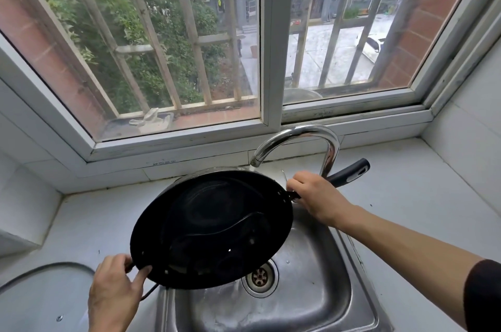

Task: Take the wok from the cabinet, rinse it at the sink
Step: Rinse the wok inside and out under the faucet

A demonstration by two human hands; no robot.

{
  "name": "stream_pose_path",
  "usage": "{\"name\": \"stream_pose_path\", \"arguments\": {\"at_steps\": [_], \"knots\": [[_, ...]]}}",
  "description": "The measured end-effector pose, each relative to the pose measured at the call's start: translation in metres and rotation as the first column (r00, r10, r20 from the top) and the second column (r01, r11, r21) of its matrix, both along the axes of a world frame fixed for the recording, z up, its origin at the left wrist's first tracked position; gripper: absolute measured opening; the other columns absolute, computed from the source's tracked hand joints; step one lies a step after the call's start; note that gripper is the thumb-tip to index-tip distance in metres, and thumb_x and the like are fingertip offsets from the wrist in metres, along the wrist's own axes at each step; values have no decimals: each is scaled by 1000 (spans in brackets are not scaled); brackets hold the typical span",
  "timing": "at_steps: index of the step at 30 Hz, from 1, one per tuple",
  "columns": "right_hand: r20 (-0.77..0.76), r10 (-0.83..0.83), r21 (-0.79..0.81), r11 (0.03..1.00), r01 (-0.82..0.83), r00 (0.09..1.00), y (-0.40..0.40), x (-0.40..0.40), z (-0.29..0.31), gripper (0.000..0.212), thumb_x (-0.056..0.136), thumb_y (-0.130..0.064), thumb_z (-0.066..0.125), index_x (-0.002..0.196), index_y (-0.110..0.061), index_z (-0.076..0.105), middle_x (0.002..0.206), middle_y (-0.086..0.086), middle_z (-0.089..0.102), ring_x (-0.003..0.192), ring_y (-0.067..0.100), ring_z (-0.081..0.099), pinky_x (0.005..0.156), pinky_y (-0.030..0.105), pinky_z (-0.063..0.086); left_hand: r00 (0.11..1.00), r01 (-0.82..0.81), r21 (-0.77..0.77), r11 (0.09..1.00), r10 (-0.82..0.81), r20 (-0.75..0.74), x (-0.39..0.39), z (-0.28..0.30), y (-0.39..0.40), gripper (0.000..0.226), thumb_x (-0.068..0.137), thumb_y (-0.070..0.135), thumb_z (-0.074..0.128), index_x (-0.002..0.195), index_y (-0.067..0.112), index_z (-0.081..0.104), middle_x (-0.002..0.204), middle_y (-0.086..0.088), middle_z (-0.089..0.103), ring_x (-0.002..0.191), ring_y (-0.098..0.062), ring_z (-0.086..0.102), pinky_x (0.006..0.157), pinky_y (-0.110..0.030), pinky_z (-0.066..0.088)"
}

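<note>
While water runs in a thin stream from the chrome faucet [306,139], I hold the black wok [214,228] tilted over the steel sink [320,291], its inside turned toward me and its low edge dipping toward my left. My right hand [314,196] wraps around the long black handle [349,173] right where it joins the pan, fingers curled tight over it, the free end of the handle poking out past the faucet's neck. My left hand [116,291] pinches the wok's near rim at the small helper grip, thumb on the inside edge, fingers curled behind it. The stream lands at the far rim of the wok, just under the spout. A shallow pool of water sits in the lower part of the dark bowl, catching the light. Below the wok's edge the round drain [259,277] shows in the wet basin. On the pale countertop [81,217] to my left lies a glass lid [40,293] with a metal rim. Ahead, the white-framed window [267,41] looks out through bars onto trees and a street with a white car [372,47].
</note>
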State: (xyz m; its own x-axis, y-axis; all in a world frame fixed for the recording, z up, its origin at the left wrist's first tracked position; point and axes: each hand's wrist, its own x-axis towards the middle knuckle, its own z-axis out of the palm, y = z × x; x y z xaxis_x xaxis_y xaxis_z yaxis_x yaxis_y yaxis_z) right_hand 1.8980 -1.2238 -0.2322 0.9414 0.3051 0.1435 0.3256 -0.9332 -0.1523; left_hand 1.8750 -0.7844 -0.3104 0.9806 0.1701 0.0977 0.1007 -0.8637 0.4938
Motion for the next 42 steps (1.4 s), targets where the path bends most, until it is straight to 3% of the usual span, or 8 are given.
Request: {"name": "stream_pose_path", "arguments": {"at_steps": [13,22,25,34,42], "knots": [[-73,9,-54,998,-13,997,-6,-9,-7,30,77,-1,73,99,-14,57,95,4,57,84,23,50,73,34,46,999,49,13,999,-49,-14,-4,9,2,41,65,13,89,72,26,50,74,8,50,75,-21,52,64,-36,40],[-133,-6,-64,998,-3,991,-16,-25,-2,33,85,-9,67,115,-14,56,109,3,55,99,23,51,87,34,45,994,83,26,996,-81,-78,-5,20,-4,42,65,17,88,68,29,48,71,9,51,70,-15,51,60,-34,37],[-146,-4,-71,997,-6,989,-20,-30,0,33,87,-11,65,117,-16,54,111,1,54,103,22,49,88,33,44,990,101,28,995,-97,-107,2,26,-6,39,65,18,88,65,26,49,70,8,53,67,-11,51,58,-31,36],[-141,-9,-140,990,-11,990,-33,-51,4,33,91,-20,63,123,-19,54,119,-2,57,108,21,50,93,30,40,967,174,36,984,-163,-195,21,47,-16,31,66,19,86,65,24,55,72,3,57,72,-20,54,65,-33,38],[-222,-40,-155,988,6,974,-43,-67,5,29,96,-22,54,125,-20,51,119,0,54,108,22,46,93,33,37,964,210,63,976,-196,-183,31,60,-30,14,72,19,79,75,24,67,75,8,64,78,-19,59,69,-32,43]]}}
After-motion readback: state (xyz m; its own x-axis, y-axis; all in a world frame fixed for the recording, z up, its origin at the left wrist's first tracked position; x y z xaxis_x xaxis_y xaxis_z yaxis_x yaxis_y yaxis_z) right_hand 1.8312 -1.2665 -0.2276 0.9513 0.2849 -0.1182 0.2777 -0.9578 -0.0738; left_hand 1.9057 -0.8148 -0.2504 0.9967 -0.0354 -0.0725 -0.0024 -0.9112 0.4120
